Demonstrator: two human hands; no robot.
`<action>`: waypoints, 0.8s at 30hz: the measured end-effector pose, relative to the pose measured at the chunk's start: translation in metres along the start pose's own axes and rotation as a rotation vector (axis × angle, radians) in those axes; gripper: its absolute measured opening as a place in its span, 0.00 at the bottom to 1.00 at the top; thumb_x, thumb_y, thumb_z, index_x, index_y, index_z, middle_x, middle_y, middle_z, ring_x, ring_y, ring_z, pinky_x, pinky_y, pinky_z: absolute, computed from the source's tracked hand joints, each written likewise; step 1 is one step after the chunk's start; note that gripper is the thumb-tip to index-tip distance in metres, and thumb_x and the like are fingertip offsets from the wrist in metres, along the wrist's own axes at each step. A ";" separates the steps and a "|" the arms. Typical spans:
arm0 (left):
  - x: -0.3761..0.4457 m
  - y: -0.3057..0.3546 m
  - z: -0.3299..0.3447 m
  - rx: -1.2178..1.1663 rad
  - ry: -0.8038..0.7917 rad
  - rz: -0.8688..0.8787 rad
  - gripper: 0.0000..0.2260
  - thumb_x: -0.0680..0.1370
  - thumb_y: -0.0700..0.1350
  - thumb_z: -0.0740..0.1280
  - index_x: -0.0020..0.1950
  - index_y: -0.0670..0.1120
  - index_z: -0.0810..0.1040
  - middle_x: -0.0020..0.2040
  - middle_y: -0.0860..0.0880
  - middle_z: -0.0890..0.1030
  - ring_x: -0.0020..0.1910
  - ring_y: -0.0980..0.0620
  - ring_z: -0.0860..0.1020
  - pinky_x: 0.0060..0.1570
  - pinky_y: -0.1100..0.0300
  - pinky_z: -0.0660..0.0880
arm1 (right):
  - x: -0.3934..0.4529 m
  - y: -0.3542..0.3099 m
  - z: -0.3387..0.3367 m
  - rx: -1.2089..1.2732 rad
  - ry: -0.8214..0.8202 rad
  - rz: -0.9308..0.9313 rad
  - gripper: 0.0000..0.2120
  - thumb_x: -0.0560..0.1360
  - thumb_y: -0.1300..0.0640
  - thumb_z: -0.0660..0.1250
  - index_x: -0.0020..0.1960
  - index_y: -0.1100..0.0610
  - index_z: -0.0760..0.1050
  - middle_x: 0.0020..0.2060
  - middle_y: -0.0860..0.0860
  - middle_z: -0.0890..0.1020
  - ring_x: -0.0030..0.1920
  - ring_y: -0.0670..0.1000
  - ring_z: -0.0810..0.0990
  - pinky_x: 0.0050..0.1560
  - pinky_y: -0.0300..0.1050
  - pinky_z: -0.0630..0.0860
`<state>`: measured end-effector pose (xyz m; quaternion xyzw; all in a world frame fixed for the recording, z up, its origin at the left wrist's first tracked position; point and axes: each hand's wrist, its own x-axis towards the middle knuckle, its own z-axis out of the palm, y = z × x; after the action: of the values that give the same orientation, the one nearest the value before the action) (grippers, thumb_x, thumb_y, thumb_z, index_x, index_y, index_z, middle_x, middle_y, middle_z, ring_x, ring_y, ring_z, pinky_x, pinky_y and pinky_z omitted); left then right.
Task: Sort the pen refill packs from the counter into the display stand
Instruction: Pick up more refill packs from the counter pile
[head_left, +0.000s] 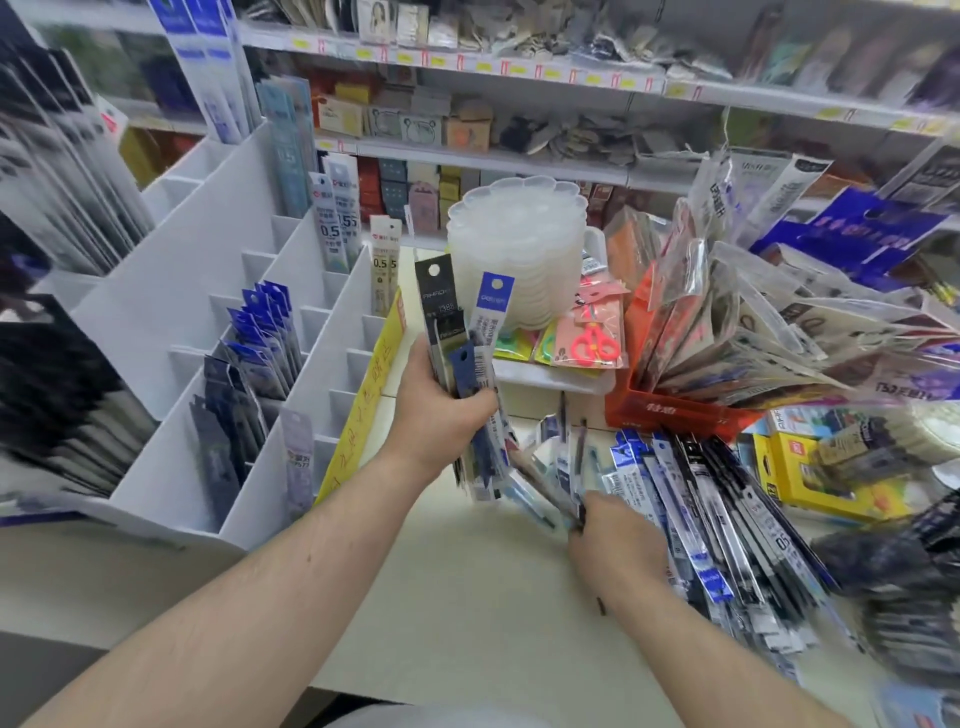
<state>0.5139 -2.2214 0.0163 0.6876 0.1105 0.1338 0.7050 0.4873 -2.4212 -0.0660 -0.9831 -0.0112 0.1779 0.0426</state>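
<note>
Gripped in the left hand is an upright bundle of long, narrow pen refill packs, fingers curled round their middle, a black-headed pack and a blue-headed pack standing tallest above the fist. Lower and to the right, the right hand reaches into the loose pile and pinches the end of one thin refill pack that slants up toward the held bundle; exactly how its fingertips lie is blurred. Largest in view, the white partitioned display stand fills the left side, its stepped compartments rising away from the person, several already holding blue and dark refill packs, others holding pale packs marked 0.5 nearer the far end. Behind everything run white shop shelves crowded with small boxed stationery and yellow price labels. Beneath the arms lies the pale cream counter. On its right half sprawls the heap of blue, white and black refill packs, just beside the right hand. Beyond that heap stands an orange plastic bin stuffed with fanned clear-sleeved packets. Left of the bin rises a stack of translucent white scalloped trays, and at its foot lies a carded pair of pink scissors. At the far right sits a yellow box.
</note>
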 end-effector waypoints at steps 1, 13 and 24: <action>-0.001 0.001 -0.002 -0.003 0.003 0.003 0.17 0.66 0.36 0.71 0.51 0.50 0.73 0.39 0.55 0.80 0.37 0.60 0.79 0.41 0.64 0.76 | 0.003 0.004 -0.004 0.007 0.012 0.016 0.10 0.78 0.49 0.60 0.56 0.52 0.74 0.53 0.51 0.79 0.52 0.57 0.80 0.42 0.46 0.68; -0.004 0.016 -0.037 0.035 0.073 0.063 0.18 0.68 0.35 0.72 0.52 0.53 0.73 0.42 0.61 0.83 0.43 0.65 0.81 0.43 0.68 0.78 | -0.004 -0.008 -0.018 -0.028 -0.083 -0.035 0.31 0.71 0.41 0.69 0.69 0.51 0.64 0.64 0.52 0.69 0.60 0.54 0.75 0.53 0.48 0.75; -0.006 0.042 -0.047 0.048 0.090 0.162 0.19 0.68 0.34 0.70 0.58 0.43 0.74 0.46 0.58 0.83 0.46 0.63 0.82 0.44 0.69 0.77 | 0.015 -0.050 0.018 0.023 -0.001 -0.348 0.36 0.74 0.49 0.68 0.77 0.47 0.54 0.74 0.49 0.60 0.66 0.55 0.71 0.62 0.49 0.71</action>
<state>0.4904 -2.1790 0.0569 0.7041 0.0894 0.2186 0.6697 0.4947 -2.3698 -0.0840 -0.9656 -0.1794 0.1682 0.0840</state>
